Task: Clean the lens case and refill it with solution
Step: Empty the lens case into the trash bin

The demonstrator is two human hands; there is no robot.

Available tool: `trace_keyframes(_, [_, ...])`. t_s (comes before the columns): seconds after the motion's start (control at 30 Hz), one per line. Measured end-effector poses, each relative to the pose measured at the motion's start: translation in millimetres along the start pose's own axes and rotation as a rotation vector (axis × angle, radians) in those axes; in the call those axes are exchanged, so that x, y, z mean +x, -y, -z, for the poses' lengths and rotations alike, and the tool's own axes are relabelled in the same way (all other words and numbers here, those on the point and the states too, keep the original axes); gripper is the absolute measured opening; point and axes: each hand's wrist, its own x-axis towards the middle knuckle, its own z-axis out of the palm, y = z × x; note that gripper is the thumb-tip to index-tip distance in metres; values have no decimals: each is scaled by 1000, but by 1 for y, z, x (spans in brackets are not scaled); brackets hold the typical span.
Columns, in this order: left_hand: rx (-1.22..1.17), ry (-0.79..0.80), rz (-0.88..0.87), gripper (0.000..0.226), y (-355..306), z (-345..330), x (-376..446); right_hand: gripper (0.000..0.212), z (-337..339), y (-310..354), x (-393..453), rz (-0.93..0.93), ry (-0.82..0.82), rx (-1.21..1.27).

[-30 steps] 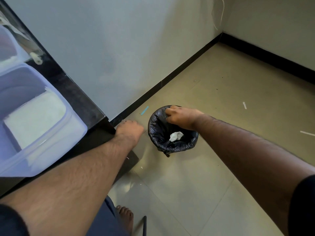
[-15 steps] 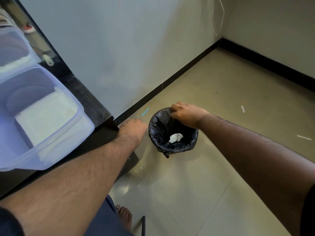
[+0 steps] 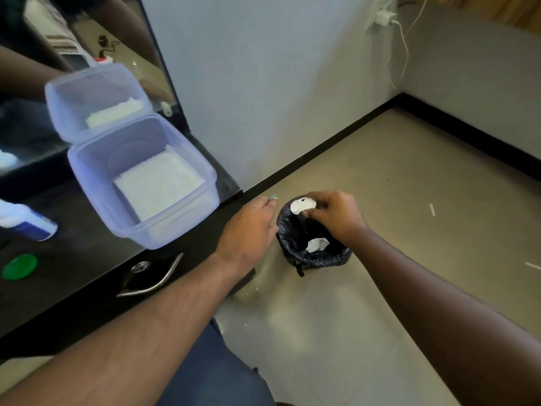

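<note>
Our right hand (image 3: pixel 336 218) hangs over the lined bin (image 3: pixel 313 244), its fingers (image 3: pixel 314 213) pinching a white lens case (image 3: pixel 303 206) above the opening, probably to tip out old solution; left hand (image 3: pixel 248 227) idle beside it, fingers relaxed, bottle (image 3: pixel 26 224) on the tabletop (image 3: pixel 73 273) far left

Pale grey walls (image 3: pixel 263 83) meet at the far right corner, edged by a black skirting (image 3: pixel 322 148) above beige floor tiles (image 3: pixel 409 200). A mirror (image 3: pixel 73 54) stands behind the dark glossy tabletop (image 3: pixel 73 259) at left. A white charger (image 3: pixel 383 17) is plugged high on the wall, its cable hanging.
</note>
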Motion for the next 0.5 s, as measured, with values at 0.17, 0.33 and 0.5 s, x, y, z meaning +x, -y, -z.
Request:
trace_keyframes(0.17, [-114,-179,83,53,8,34,-67,38,-8,53,-65,66,-3,396])
trace_keyframes(0.33, [-233,-349,223,49,27,79,-137,43,-23,114,-106,230,48,464])
trace_keyframes(0.5, [-264,-475,310,46,52,124,-199,45,-43,174,-131,403,146,477])
